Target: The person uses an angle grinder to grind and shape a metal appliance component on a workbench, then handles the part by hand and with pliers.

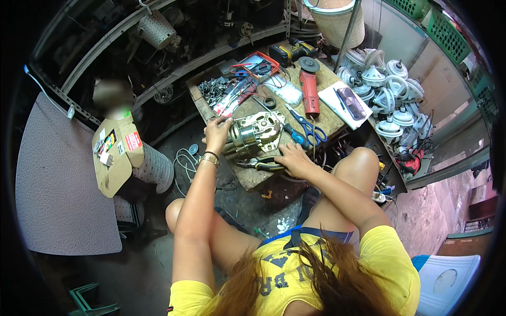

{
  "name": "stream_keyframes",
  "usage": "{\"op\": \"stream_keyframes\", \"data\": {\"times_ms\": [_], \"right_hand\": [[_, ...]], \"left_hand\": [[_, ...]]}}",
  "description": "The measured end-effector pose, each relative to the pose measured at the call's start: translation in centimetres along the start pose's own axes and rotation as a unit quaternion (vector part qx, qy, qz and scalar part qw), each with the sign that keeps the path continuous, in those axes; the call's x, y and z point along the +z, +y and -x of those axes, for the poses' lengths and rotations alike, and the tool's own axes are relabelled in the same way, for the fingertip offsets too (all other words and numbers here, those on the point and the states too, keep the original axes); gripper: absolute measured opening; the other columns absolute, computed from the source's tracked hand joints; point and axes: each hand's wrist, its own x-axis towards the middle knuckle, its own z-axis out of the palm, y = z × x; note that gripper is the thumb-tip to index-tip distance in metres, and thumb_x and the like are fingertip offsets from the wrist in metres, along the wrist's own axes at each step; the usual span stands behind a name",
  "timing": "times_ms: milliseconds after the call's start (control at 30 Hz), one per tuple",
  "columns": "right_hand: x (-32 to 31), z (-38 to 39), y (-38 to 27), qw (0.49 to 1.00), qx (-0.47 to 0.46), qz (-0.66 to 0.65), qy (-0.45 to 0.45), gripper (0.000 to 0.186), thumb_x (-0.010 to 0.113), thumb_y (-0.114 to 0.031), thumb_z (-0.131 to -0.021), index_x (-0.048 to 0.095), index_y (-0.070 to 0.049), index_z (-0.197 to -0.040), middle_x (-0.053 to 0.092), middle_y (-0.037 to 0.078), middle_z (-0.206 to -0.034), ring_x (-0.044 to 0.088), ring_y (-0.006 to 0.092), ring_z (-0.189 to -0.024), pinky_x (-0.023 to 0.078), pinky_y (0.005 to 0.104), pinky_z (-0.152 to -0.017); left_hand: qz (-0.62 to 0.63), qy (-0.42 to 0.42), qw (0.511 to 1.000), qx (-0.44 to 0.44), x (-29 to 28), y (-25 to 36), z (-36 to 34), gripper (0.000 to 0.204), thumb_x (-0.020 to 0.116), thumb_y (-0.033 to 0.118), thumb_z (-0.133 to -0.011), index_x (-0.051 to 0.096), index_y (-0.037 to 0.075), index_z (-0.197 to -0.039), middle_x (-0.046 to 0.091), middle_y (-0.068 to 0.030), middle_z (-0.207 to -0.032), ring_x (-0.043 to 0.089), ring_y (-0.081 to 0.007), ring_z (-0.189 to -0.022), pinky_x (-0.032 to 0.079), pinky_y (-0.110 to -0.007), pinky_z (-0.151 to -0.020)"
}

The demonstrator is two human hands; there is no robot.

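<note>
left hand [217,132] grips silver-and-copper electric motor [254,135] on worn wooden bench [252,178]; right hand [293,159] lies flat by yellow-handled pliers [262,164], holding nothing. keep motor steady w/ firm grip.

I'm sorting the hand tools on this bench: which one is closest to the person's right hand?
The pliers with dark and yellow handles, lying at the wooden bench's front edge, right under the right hand. The blue-handled scissors and red angle grinder lie farther back.
</note>
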Motion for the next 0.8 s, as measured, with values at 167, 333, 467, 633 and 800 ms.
{"op": "stream_keyframes", "data": {"times_ms": [167, 333, 467, 633, 800], "right_hand": [[0.0, 0.1, -0.1, 1.000, 0.015, -0.007, -0.012, 0.038, 0.074, -0.014, -0.066, 0.065, -0.014, -0.103, 0.049, 0.011, -0.109, 0.046, 0.0295, -0.104, 0.038, 0.0440, -0.081], [-0.3, 0.5, 0.3, 0.999, 0.029, -0.008, -0.022, 0.042, 0.076, -0.018, -0.065, 0.064, -0.013, -0.106, 0.049, 0.012, -0.113, 0.045, 0.0308, -0.107, 0.038, 0.0451, -0.083], [-1.3, 0.4, 0.4, 0.999, 0.027, -0.024, -0.022, 0.044, 0.077, -0.018, -0.066, 0.063, -0.012, -0.107, 0.050, 0.012, -0.116, 0.045, 0.0320, -0.108, 0.038, 0.0452, -0.085], [-3.0, 0.3, 1.3, 0.999, 0.023, -0.022, -0.020, 0.044, 0.076, -0.017, -0.066, 0.063, -0.014, -0.108, 0.050, 0.012, -0.116, 0.046, 0.0325, -0.108, 0.040, 0.0454, -0.085], [-4.7, 0.2, 3.3, 0.999, 0.023, -0.035, -0.017, 0.041, 0.076, -0.018, -0.068, 0.062, -0.014, -0.107, 0.049, 0.012, -0.116, 0.046, 0.0326, -0.109, 0.041, 0.0452, -0.085]], "left_hand": [[-0.012, 0.038, 0.998, 0.056, 0.7, -1.0, -0.4, 0.032, 0.072, 0.034, -0.079, 0.073, 0.007, -0.096, 0.068, -0.0092, -0.091, 0.063, -0.0204, -0.085, 0.046, -0.034, -0.076], [0.020, 0.023, 0.999, 0.037, 1.0, -0.3, 0.1, 0.028, 0.072, 0.028, -0.078, 0.073, 0.005, -0.094, 0.068, -0.0048, -0.078, 0.060, -0.0139, -0.072, 0.045, -0.031, -0.068], [0.020, 0.020, 0.999, 0.021, 0.7, -0.6, 0.0, 0.030, 0.072, 0.029, -0.078, 0.073, 0.005, -0.095, 0.068, -0.0042, -0.078, 0.059, -0.0129, -0.071, 0.045, -0.030, -0.067], [0.009, 0.027, 0.999, 0.034, 0.8, -0.8, 0.0, 0.033, 0.072, 0.033, -0.079, 0.073, 0.005, -0.096, 0.069, -0.0061, -0.079, 0.061, -0.0143, -0.072, 0.045, -0.030, -0.068], [-0.018, 0.031, 0.999, 0.029, 0.9, -0.5, 0.0, 0.035, 0.070, 0.036, -0.080, 0.073, 0.006, -0.097, 0.070, -0.0073, -0.084, 0.063, -0.0159, -0.077, 0.046, -0.032, -0.072]]}}
